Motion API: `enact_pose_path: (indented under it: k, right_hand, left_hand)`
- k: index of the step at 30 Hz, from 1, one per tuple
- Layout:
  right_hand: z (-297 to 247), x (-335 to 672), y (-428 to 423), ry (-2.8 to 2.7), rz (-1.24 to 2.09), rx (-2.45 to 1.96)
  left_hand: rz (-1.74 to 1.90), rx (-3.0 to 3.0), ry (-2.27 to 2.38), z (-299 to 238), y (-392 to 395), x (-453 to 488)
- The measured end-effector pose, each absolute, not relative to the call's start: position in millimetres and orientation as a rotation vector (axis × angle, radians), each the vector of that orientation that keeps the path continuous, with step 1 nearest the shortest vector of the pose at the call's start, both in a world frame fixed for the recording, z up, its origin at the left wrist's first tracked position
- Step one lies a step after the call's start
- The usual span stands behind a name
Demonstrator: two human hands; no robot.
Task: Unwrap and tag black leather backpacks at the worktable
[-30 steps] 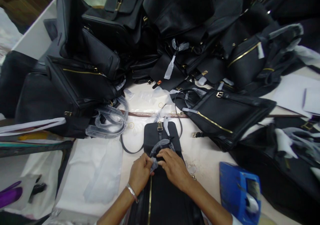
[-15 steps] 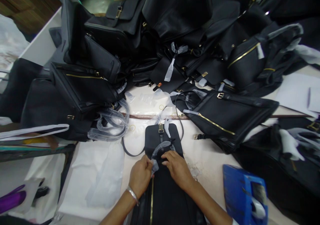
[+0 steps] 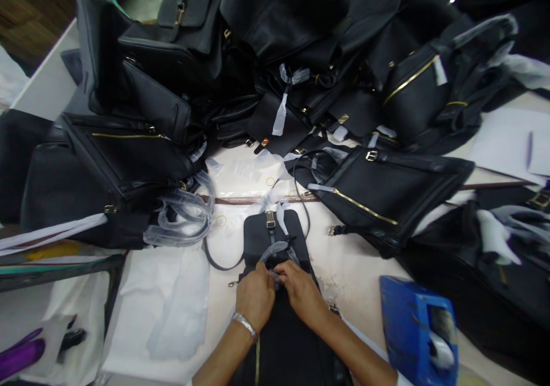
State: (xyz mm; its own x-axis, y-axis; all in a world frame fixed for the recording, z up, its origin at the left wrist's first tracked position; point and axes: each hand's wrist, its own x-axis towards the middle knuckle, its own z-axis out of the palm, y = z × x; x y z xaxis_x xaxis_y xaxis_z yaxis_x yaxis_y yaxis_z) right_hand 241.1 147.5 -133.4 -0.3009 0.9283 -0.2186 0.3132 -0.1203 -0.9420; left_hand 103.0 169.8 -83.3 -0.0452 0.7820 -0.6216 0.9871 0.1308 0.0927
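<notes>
Here, black backpack [image 3: 292, 334] flat on white table [image 3: 352, 266]; left hand [image 3: 256, 295] and right hand [image 3: 301, 291] meet over its upper part, both with fingertips pinched on plastic wrap [image 3: 273, 250] near its flap [image 3: 256, 234]. Left of backpack: white sheets [image 3: 158, 300]. Right of backpack: blue holder [image 3: 397, 323] with white roll [image 3: 441, 351]. Beyond backpack: heap of black bags [image 3: 283, 19].

Beyond the white worktable [image 3: 354, 260], a pale, glossy floor [image 3: 152, 1] shows beside a brown, wood-toned surface [image 3: 32, 11].

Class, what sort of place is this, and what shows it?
Probably a bag workshop or packing area: similar black bags heaped around, clear plastic wrapping, and a blue holder with a white roll.
</notes>
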Motion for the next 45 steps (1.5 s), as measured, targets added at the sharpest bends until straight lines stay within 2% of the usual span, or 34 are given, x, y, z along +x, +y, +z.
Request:
enact_pose_path:
  k: [3, 8, 11, 18, 30, 39, 45]
  right_hand:
    - [-132.2, 250.0, 154.7, -1.608, 1.427, -1.413]
    - [-129.2, 251.6, 189.1, -2.148, 1.29, -1.266]
    - [-135.9, 246.6, 209.1, -2.358, 1.323, -1.087]
    - [-148.9, 234.3, 225.6, -2.424, 1.451, -0.777]
    - [-144.5, 227.0, 220.0, -2.538, 1.319, -1.043]
    - [-146.7, 237.2, 224.0, -2.393, 1.466, -0.993]
    - [-131.8, 263.3, 210.4, -2.427, 1.219, -1.299]
  left_hand:
    - [-0.539, 1.703, 1.869, -84.6, 166.8, 97.6]
    - [-0.559, 1.696, 1.84, -79.0, 161.9, 87.9]
    - [-0.545, 1.705, 1.847, -77.2, 158.9, 85.6]
    - [-0.51, 1.656, 1.894, -81.0, 156.8, 81.4]
    - [-0.488, 1.582, 1.94, -86.5, 165.0, 84.3]
    - [-0.521, 1.541, 1.937, -88.6, 168.5, 86.8]
    - [-0.556, 1.576, 1.943, -91.5, 174.5, 87.6]
